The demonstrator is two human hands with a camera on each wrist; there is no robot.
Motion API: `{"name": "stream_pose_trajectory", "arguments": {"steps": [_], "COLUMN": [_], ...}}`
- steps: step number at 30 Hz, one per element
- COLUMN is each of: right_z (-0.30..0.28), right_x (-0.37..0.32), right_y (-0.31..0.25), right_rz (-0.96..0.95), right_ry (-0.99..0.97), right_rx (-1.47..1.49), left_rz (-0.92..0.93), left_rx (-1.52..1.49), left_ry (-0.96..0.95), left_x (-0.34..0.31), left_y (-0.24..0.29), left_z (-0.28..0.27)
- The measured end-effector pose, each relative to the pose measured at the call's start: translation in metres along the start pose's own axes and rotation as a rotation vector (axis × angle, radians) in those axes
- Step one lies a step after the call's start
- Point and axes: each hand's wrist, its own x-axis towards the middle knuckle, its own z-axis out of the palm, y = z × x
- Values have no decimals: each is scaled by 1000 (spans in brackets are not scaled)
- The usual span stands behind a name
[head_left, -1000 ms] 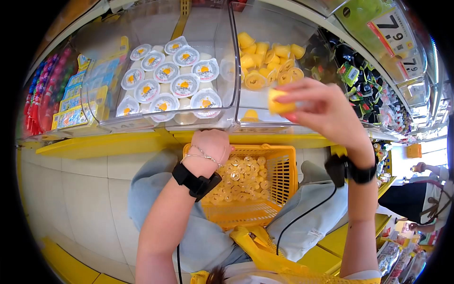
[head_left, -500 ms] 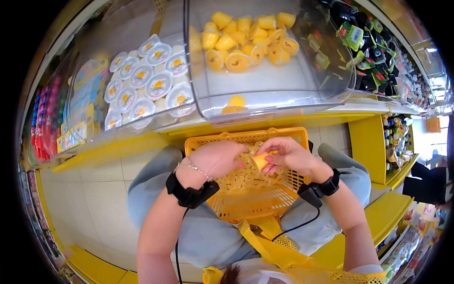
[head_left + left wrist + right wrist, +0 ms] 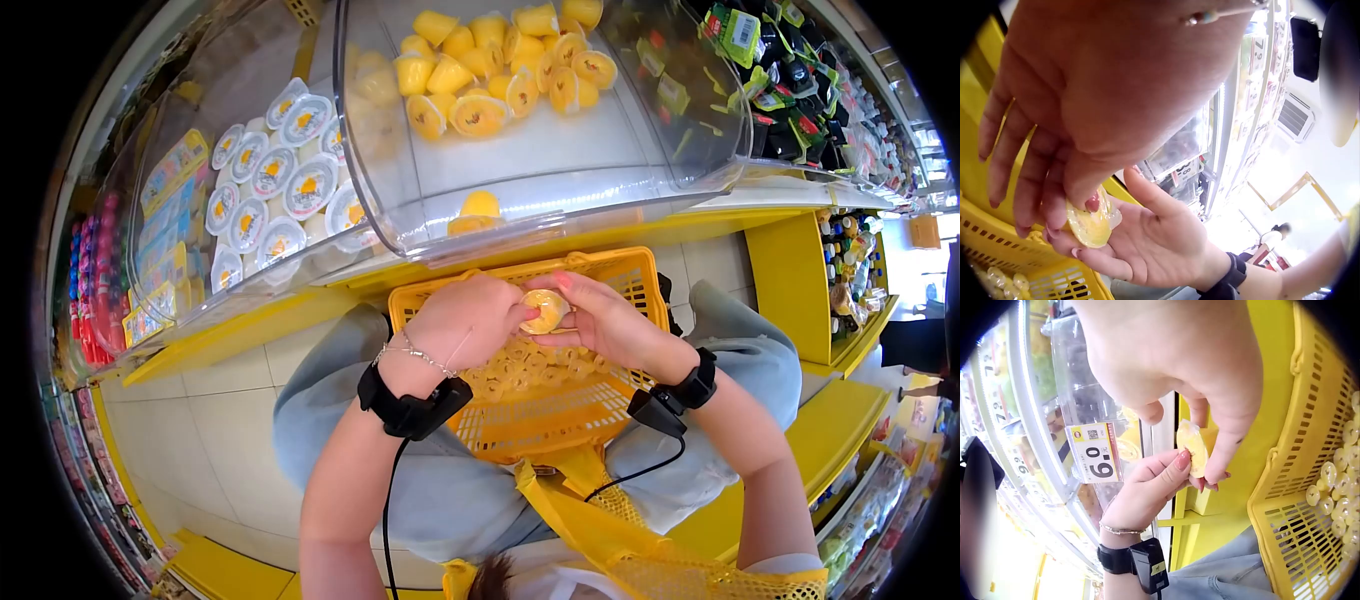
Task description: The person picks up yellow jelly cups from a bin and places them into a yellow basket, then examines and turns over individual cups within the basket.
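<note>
Bin 12 o'clock, basket 6; yellow cup between, your left hand pinching, right hand curled round it.

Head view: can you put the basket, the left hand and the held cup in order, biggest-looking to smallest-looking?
Largest: basket
Middle: left hand
Smallest: held cup

Before you: basket, yellow-orange. Cup at your hands, yellow, lid pale yellow. Bin cups, bright yellow. Neighbouring lids, white, orange motif. Your wrist straps, black; trousers, faded light blue. Floor tiles, off-white. Price card, white, yellow and purple border, black numerals.
</note>
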Motion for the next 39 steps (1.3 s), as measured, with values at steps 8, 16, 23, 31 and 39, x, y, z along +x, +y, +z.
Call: {"name": "stream_pose_trajectory", "arguments": {"steps": [8, 16, 23, 31, 39], "right_z": [-25, -73, -126, -135, -165], "right_x": [37, 81, 142, 170, 179], "right_y": [33, 87, 175, 219, 236], "right_rz": [65, 155, -46, -35, -357], "right_ry": [147, 339, 580, 701, 779], "right_rx": [-261, -364, -253, -272, -913], "left_rz": [-163, -181, -241, -167, -142], "left_rx": [299, 314, 367, 362, 418], "left_ry": [138, 202, 292, 348, 398], "left_x": [-13, -23, -30, -31, -35], "left_y": [-5, -17, -18, -31, -20], "left_z": [-5, -7, -16, -15, -16]}}
